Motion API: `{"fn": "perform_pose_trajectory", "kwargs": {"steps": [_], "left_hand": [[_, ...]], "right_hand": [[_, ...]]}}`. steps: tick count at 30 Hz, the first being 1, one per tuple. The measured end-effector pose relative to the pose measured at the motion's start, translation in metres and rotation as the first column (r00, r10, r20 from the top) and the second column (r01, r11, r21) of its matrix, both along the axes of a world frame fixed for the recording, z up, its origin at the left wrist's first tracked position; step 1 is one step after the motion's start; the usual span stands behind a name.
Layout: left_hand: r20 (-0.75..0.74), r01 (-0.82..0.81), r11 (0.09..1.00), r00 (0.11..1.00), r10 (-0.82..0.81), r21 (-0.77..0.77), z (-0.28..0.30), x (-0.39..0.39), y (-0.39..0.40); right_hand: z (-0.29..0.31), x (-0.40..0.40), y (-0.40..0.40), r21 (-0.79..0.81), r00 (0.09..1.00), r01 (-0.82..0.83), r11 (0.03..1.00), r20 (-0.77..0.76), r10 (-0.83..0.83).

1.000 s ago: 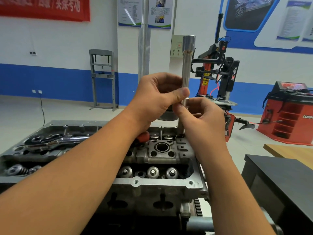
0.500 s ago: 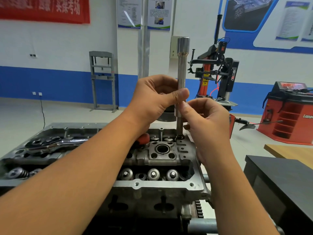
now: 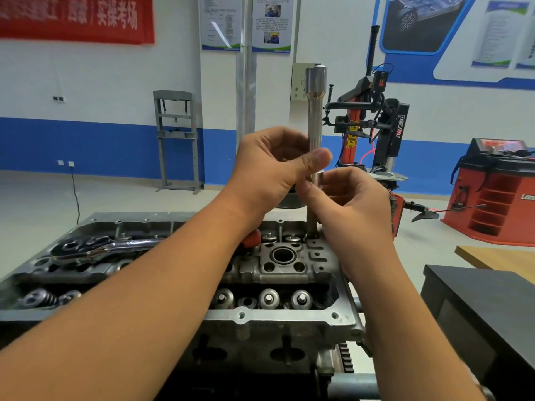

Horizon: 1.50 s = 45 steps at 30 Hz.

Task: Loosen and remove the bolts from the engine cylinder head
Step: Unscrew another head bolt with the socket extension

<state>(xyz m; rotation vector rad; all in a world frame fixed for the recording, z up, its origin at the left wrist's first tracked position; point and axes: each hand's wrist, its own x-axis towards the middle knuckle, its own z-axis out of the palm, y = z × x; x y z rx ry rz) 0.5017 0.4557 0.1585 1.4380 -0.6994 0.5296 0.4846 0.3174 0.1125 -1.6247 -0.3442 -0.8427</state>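
Observation:
A grey aluminium cylinder head (image 3: 283, 264) lies in front of me with valve springs showing along its near side. A long chrome socket extension (image 3: 315, 111) stands upright, its lower end in a bolt hole at the head's far right corner. My left hand (image 3: 272, 169) pinches the shaft between thumb and fingers. Just below it, my right hand (image 3: 350, 204) grips the lower socket part with thumb and fingers. The bolt itself is hidden in the hole.
A chrome ratchet wrench (image 3: 101, 247) with a red handle end (image 3: 252, 238) lies across the head's left part. A black cabinet (image 3: 480, 308) and a wooden bench top (image 3: 498, 256) stand at right. A tyre changer (image 3: 373, 123) and red balancer (image 3: 498, 192) are behind.
The extension has tilted from leaning right to nearly upright. My right hand's fingers have shifted on the lower shaft, as in turning it; my left hand keeps its pinch.

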Motion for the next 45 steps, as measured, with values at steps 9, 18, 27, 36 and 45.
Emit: {"fn": "perform_pose_trajectory", "kwargs": {"steps": [9, 18, 27, 36, 45], "left_hand": [[-0.049, 0.089, 0.992, 0.995, -0.084, 0.093, 0.0002, -0.0051, -0.0005], [-0.031, 0.039, 0.998, 0.999, -0.038, 0.05, 0.0001, -0.0031, 0.0006], [-0.015, 0.077, 0.997, 0.997, -0.077, 0.025, -0.0006, -0.0004, 0.0018], [0.004, 0.127, 0.991, 0.992, -0.127, 0.042, -0.0015, 0.002, 0.0018], [-0.037, 0.152, 0.988, 0.988, -0.151, 0.016, -0.001, 0.0023, 0.0027]], "right_hand": [[0.0013, -0.0016, 0.0028, -0.02, 0.999, -0.017, 1.0, -0.029, 0.016], [0.0006, 0.001, 0.0033, -0.031, 1.0, 0.022, 0.999, -0.017, -0.022], [0.0002, -0.0013, 0.0024, -0.007, 1.0, 0.027, 1.0, -0.009, -0.027], [0.0041, -0.0055, 0.0025, -0.063, 0.998, -0.063, 0.996, -0.027, 0.061], [0.0028, -0.0057, 0.0039, -0.082, 0.999, -0.029, 0.996, -0.023, 0.027]]}}
